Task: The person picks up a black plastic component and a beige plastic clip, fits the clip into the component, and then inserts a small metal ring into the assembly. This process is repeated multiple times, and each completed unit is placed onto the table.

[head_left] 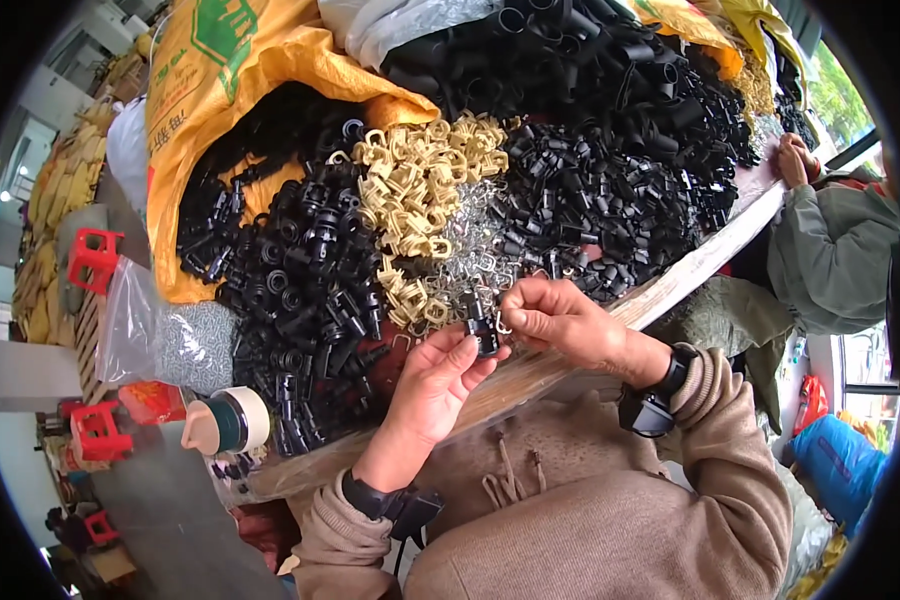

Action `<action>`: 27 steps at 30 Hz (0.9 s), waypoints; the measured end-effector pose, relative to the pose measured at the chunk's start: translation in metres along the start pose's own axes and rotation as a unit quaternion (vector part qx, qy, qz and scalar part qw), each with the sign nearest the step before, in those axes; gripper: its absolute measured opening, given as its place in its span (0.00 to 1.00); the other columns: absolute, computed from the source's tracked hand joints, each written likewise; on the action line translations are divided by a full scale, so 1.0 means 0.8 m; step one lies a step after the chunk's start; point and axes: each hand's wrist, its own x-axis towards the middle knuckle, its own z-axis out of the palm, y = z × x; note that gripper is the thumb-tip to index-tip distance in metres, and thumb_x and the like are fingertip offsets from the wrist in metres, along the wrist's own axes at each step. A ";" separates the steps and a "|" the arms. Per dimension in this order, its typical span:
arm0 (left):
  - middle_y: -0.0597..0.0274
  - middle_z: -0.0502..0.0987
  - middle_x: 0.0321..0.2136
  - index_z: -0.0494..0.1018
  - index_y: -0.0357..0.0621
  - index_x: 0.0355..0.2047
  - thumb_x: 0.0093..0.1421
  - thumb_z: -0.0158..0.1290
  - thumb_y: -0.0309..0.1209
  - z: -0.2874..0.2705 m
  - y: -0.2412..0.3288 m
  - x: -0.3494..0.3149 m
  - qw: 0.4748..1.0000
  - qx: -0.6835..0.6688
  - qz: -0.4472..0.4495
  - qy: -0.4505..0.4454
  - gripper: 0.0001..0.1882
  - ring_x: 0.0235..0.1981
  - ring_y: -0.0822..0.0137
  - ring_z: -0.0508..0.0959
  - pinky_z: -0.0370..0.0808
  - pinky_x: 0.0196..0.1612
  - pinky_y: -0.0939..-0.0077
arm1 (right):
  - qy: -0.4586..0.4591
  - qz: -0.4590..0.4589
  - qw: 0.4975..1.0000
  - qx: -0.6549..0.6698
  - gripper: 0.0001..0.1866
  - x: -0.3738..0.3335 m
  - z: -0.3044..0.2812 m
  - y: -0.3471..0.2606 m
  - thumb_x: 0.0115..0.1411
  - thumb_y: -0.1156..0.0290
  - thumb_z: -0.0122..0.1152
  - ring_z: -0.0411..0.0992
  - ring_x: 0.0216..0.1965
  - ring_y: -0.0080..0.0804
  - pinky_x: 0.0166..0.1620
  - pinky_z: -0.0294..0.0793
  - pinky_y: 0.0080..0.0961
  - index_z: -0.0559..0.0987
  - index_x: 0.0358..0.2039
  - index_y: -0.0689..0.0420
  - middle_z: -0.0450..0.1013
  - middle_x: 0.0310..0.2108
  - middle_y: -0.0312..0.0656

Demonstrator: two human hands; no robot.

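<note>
My left hand [428, 388] grips a small black plastic fitting [484, 338] between thumb and fingers, above the table's front edge. Close against it, my right hand [574, 326] is closed in a pinch on a small pale wire clip [503, 321], which meets the fitting's side. Just beyond my hands lies a pile of shiny metal clips [476, 230]. Cream plastic buckle-like pieces [410, 180] are heaped behind and left of them. Black ringed fittings [315, 250] spread to the left, and small black plastic pieces [590, 190] to the right.
An orange woven sack [190, 150] spills black parts at the far left. Large black tubular pieces [570, 50] are piled at the back. A cream and green cup [238, 420] stands at the left corner. Another person's hand [796, 160] rests by the table's right end.
</note>
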 end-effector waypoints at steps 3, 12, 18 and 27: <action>0.62 0.73 0.35 0.68 0.39 0.38 0.55 0.47 0.28 -0.002 -0.001 0.000 1.000 -0.002 -0.014 0.000 0.10 0.36 0.67 0.74 0.71 0.37 0.83 | 0.010 -0.015 0.999 -0.033 0.08 -0.001 0.005 0.001 0.58 0.67 0.46 0.54 0.21 0.11 0.22 0.54 0.10 0.67 0.27 0.57 0.61 0.21 0.27; 0.63 0.72 0.35 0.68 0.40 0.39 0.55 0.47 0.28 -0.010 -0.006 0.002 1.000 0.003 -0.017 -0.011 0.11 0.38 0.69 0.73 0.70 0.39 0.81 | 0.081 -0.093 0.977 -0.176 0.08 -0.004 0.008 0.008 0.57 0.68 0.48 0.59 0.23 0.14 0.26 0.60 0.13 0.67 0.26 0.59 0.63 0.21 0.29; 0.63 0.72 0.37 0.68 0.42 0.39 0.55 0.48 0.28 -0.008 -0.014 0.004 0.998 -0.010 0.046 -0.046 0.11 0.40 0.71 0.71 0.67 0.43 0.74 | 0.102 -0.107 0.942 -0.303 0.08 -0.007 0.013 -0.002 0.57 0.70 0.48 0.61 0.24 0.17 0.29 0.63 0.15 0.67 0.26 0.61 0.65 0.22 0.33; 0.62 0.72 0.37 0.68 0.42 0.39 0.54 0.48 0.30 -0.014 -0.021 0.003 0.996 -0.043 0.073 -0.043 0.11 0.40 0.70 0.70 0.67 0.46 0.72 | 0.053 -0.162 0.936 -0.307 0.08 -0.008 0.011 0.008 0.56 0.71 0.49 0.65 0.26 0.22 0.29 0.66 0.21 0.67 0.25 0.61 0.67 0.22 0.37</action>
